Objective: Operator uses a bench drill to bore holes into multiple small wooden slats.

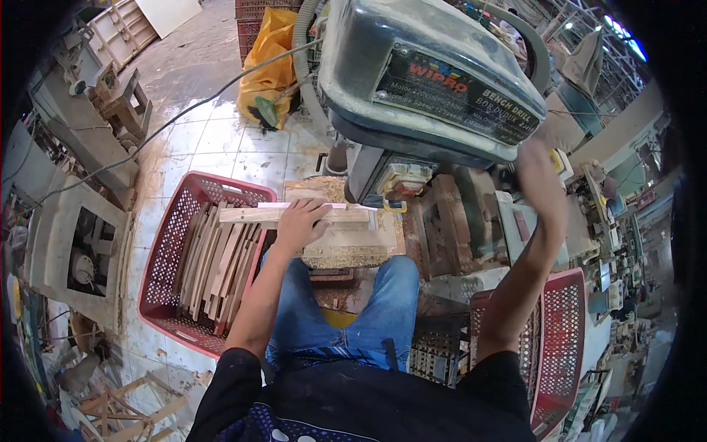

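My left hand [300,222] lies over a pale wooden strip [247,215], its fingers wrapped across the top and holding it. The strip rests crosswise on a sawdust-covered board [353,254] under the bench drill [434,88]. Along its far side runs a white straight edge [335,206]. Part of the strip is under the drill's head, which hides the bit. Raised at the drill's right side is my right hand [537,173], smeared by motion; its fingers and anything in them cannot be made out.
A red plastic crate [158,276] full of wooden strips [221,261] stands to the left. Another red crate [563,331] is at my right. A cable [213,96] crosses to the drill. Beyond lies a yellow sack [269,55]; wooden frames [125,405] lie at lower left.
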`<control>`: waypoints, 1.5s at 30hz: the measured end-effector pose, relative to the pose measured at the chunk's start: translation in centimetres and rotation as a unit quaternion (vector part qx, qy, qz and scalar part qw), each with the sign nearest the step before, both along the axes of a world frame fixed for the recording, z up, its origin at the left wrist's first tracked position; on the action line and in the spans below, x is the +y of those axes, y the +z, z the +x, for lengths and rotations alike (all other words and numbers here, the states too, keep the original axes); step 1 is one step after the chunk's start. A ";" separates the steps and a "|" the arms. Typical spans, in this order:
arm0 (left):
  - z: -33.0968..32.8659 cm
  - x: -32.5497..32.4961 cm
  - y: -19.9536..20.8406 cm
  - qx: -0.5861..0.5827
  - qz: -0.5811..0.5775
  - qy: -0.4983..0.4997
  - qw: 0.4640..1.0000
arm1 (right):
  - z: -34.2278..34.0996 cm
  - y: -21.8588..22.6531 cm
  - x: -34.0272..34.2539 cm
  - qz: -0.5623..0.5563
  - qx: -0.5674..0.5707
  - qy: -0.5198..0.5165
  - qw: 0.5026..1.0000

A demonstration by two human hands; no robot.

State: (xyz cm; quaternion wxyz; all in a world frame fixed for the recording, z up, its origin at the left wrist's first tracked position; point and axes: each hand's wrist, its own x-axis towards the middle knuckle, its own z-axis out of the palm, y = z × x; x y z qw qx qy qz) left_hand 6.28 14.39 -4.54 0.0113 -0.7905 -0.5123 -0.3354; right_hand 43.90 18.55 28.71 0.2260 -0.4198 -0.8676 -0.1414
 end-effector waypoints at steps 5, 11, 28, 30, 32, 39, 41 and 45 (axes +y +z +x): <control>0.2 0.3 -0.2 -0.003 0.000 -0.001 1.000 | -3.0 -7.9 -7.3 -0.233 0.139 -0.058 0.961; -0.1 0.3 -0.4 -0.011 -0.009 -0.005 1.000 | -4.7 -11.8 -9.0 -0.290 0.267 -0.152 0.906; -0.2 0.3 -0.4 -0.001 -0.015 -0.007 1.000 | -5.5 -16.7 -6.8 -0.462 0.375 -0.176 0.784; -0.1 0.5 -0.6 -0.004 -0.014 -0.009 1.000 | -5.3 -19.8 -6.3 -0.400 0.378 -0.176 0.816; -0.1 0.6 -0.7 -0.009 -0.021 -0.011 1.000 | -4.8 -23.1 -5.3 -0.372 0.398 -0.166 0.822; 0.0 0.5 -0.4 -0.010 -0.016 -0.008 1.000 | -6.2 -26.0 -3.8 -0.302 0.451 -0.154 0.825; 0.0 0.5 -0.3 -0.006 -0.018 -0.006 1.000 | -6.4 -26.7 -3.0 -0.308 0.427 -0.177 0.832; 0.0 0.5 0.0 -0.003 -0.015 -0.008 1.000 | -7.5 -28.1 -1.3 -0.234 0.441 -0.164 0.851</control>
